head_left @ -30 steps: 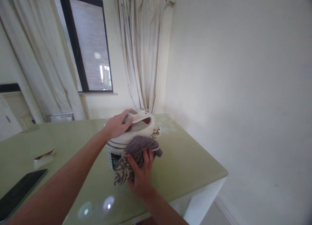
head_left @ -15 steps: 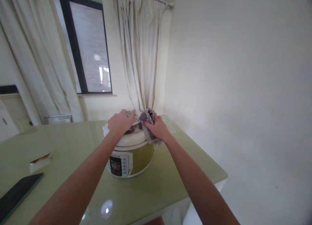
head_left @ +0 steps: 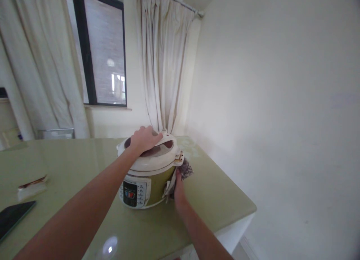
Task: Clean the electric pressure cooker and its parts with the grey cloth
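Note:
An electric pressure cooker (head_left: 160,188) with a white lid (head_left: 153,163) and a front control panel stands on the green table. My left hand (head_left: 144,139) is closed over the handle on top of the lid; its fingertips are partly hidden. Low at the cooker's right side, my right hand (head_left: 179,185) presses a patterned grey cloth (head_left: 186,169) against the wall of the pot, below the lid's side lug. Part of the cloth shows lighter in front of the hand, and the fingers are mostly hidden behind it.
On the left of the green table (head_left: 78,170) lie a dark flat tablet-like thing (head_left: 14,217) and a small whitish packet (head_left: 32,188). A white wall (head_left: 267,121) runs along the right side. Curtains (head_left: 168,65) and a window (head_left: 105,50) are behind.
My right hand has moved with the cloth from the lid's top right down to the cooker's right side. My left hand stays on the lid. The view has shifted slightly right.

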The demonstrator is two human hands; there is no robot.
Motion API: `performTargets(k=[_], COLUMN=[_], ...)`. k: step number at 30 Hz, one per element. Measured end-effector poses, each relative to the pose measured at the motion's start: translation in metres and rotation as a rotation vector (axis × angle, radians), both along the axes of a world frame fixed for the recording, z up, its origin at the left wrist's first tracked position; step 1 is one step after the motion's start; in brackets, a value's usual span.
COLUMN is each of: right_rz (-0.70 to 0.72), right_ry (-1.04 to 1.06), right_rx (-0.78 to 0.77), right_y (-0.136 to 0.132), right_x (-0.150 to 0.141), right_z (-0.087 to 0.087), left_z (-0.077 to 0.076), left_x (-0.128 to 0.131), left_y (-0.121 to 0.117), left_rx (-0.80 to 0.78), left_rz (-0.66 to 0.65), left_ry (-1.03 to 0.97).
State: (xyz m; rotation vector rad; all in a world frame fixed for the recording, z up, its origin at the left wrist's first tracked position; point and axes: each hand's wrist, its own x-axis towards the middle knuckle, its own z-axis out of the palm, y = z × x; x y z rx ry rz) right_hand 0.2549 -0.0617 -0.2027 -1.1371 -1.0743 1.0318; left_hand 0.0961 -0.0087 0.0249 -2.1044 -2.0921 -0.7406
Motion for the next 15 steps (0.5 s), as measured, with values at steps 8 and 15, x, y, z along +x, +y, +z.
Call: performTargets(k=[8,15], right_rz=[-0.294,0.069], right_ry=[-0.784,-1.229], right_rx=[0.565,0.87], right_y=[-0.08,-0.058], right_x=[-0.081,-0.046], right_z=[-0.039,0.02], left_z=[0.001,0.001], left_x=[-0.005,-0.017], left_y=[0.01,0.012], left_rx=[0.06,0.065], left_rz=[-0.105,-0.224], left_ry=[0.077,0.108])
